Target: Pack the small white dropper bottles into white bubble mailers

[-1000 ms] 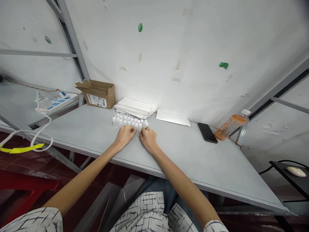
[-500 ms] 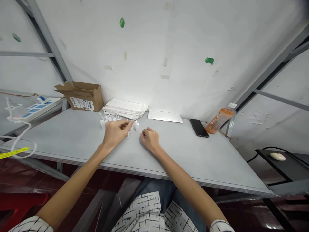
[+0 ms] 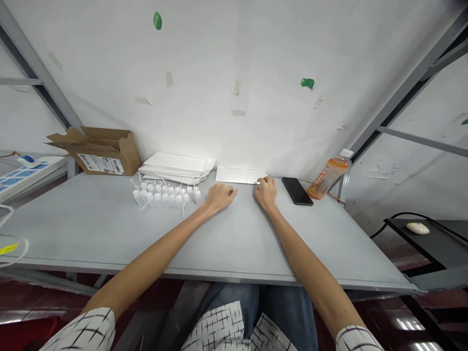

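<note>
My left hand (image 3: 220,196) is closed above the grey table, its fingertips curled together and pointing right. What it holds, if anything, is hidden. To its left, several small white bottle-like pieces (image 3: 165,198) with thin white cords stand in rows. My right hand (image 3: 266,191) has its fingers bent over the right front corner of a flat white packet (image 3: 239,174), thumb and forefinger at the edge. That packet lies against the wall. A stack of white packets (image 3: 175,165) rests behind the small pieces.
An open cardboard box (image 3: 104,153) stands at the back left, beyond it a power strip (image 3: 27,173). Right of my right hand are a black phone (image 3: 297,191) and an orange drink bottle (image 3: 328,176). A mouse (image 3: 417,228) sits on a dark stand (image 3: 438,246).
My left hand has moved right, away from the small white pieces, which now show in full. My right hand has gone forward and right to the flat white packet. The view has shifted rightward.
</note>
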{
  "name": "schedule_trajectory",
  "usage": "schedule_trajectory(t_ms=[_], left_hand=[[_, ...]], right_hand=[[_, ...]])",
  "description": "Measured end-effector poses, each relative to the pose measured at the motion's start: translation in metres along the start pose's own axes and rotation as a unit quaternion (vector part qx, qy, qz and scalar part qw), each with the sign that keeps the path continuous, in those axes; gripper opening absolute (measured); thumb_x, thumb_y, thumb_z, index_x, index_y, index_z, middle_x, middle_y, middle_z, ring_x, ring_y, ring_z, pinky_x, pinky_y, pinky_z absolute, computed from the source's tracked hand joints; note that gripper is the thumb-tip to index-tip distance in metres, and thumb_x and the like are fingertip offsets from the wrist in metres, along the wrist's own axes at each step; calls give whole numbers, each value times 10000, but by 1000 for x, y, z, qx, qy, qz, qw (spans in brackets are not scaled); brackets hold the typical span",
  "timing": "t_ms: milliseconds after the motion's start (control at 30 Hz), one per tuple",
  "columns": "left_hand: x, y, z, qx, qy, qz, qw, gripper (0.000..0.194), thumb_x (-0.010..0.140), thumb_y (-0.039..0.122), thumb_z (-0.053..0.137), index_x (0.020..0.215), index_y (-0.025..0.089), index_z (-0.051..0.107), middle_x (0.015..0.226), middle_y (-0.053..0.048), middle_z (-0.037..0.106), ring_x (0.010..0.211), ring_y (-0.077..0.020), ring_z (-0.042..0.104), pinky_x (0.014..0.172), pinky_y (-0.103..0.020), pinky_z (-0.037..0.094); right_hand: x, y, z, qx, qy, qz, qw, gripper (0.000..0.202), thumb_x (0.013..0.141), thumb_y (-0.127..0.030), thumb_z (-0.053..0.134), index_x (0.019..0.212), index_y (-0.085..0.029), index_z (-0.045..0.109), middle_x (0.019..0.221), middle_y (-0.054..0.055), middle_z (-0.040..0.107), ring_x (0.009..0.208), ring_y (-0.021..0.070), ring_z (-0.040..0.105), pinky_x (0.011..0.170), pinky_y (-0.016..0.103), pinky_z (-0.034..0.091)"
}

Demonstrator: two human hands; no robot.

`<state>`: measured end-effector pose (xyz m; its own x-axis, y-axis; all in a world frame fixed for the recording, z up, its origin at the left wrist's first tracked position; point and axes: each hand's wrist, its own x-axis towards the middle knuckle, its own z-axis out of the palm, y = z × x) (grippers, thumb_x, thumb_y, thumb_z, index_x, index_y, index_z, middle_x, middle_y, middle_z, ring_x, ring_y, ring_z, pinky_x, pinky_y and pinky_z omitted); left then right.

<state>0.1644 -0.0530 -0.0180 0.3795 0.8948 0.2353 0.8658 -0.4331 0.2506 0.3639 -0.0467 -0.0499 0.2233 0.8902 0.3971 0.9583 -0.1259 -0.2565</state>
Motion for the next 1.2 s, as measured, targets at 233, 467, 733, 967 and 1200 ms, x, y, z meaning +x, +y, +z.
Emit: schedule_trajectory(t_ms=[233, 467, 733, 967, 1200], left_hand=[[-19, 4, 19, 41, -34, 58, 997, 424, 1000, 361, 385, 943, 174, 761, 937, -106, 728, 830, -240, 677, 649, -307, 417], [-27, 12, 12, 33, -29, 62, 997, 356, 1001, 345, 415, 1158, 209, 704, 985, -66, 706, 875, -225, 679, 650, -296, 435], [-26, 7, 13, -23, 10, 47, 999, 333, 981, 350, 477, 1198, 225, 696, 1022, -43, 719, 905, -223, 684, 672, -305, 453], [-21, -3, 14, -80, 97, 54, 991, 338, 957, 375, 537, 1230, 229, 672, 1103, -56, 695, 922, -210, 670, 695, -302, 504], [-16, -14, 11, 52, 187, 197, 961, 584, 862, 163, 589, 1439, 187, 503, 1476, -189, 450, 1358, -347, 444, 1079, -496, 412]], right_hand=[[29, 16, 25, -2, 1, -69, 998, 399, 937, -132, 408, 1267, -157, 630, 1335, 153, 626, 1314, 295, 456, 1067, 431, 316], [12, 10, 11, -46, 24, -65, 997, 350, 987, -143, 364, 1071, -123, 703, 1069, 180, 733, 1070, 294, 593, 1004, 411, 296], [0, 15, -30, 196, 117, 84, 970, 321, 939, -330, 507, 1076, -159, 741, 968, 115, 752, 880, 241, 640, 766, 305, 395], [-3, 21, -30, 529, 44, 145, 835, 326, 743, -393, 654, 817, -97, 768, 746, 61, 719, 684, 179, 608, 625, 270, 434], [-7, 24, -47, 576, -97, 191, 789, 238, 590, -319, 845, 632, -112, 736, 603, 42, 670, 541, 126, 544, 511, 252, 399]])
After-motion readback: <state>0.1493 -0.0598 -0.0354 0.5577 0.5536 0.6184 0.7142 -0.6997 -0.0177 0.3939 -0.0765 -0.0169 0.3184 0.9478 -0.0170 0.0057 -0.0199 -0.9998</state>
